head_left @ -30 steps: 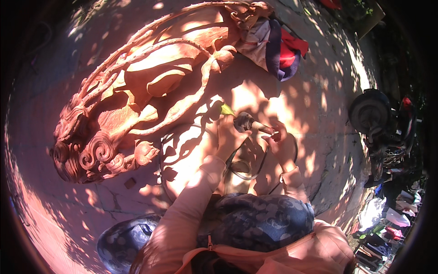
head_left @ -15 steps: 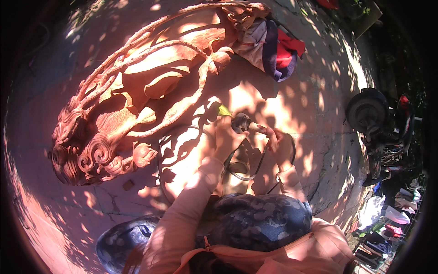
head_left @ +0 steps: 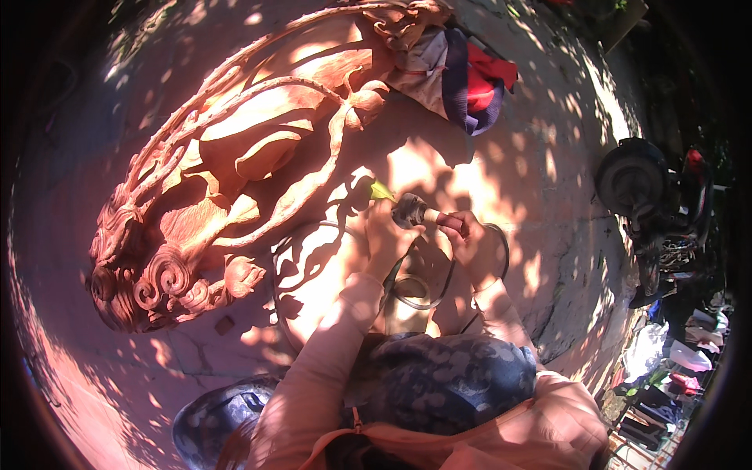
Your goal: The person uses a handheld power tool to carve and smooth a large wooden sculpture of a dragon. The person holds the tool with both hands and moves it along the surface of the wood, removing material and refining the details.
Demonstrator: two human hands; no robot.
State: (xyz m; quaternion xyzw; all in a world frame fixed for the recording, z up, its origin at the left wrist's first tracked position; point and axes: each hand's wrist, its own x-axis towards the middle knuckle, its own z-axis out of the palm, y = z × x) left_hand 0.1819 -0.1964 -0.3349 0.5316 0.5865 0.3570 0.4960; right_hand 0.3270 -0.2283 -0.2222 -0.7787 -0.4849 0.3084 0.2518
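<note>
My left hand is wrapped around a corded power tool, whose dark round head shows past my fingers. A short pale cylinder sticks out of the head toward the right. On its far end the fingers of my right hand are closed in a pinch. A black cord loops below both hands. Just beyond the left hand is a small yellow-green piece, its kind unclear. A large reddish carved sculpture with leaf, bud and scroll shapes lies to the left.
Between my knees stands a tan object with a round opening. A bundled cloth in red, purple and white lies at the sculpture's far end. At the right are a dark wheeled machine and a heap of mixed items. Dappled sun covers the paving.
My right hand has shifted slightly left and up, its fingers further over the pale cylinder. The left hand keeps its hold on the tool. The whole view has tilted a little.
</note>
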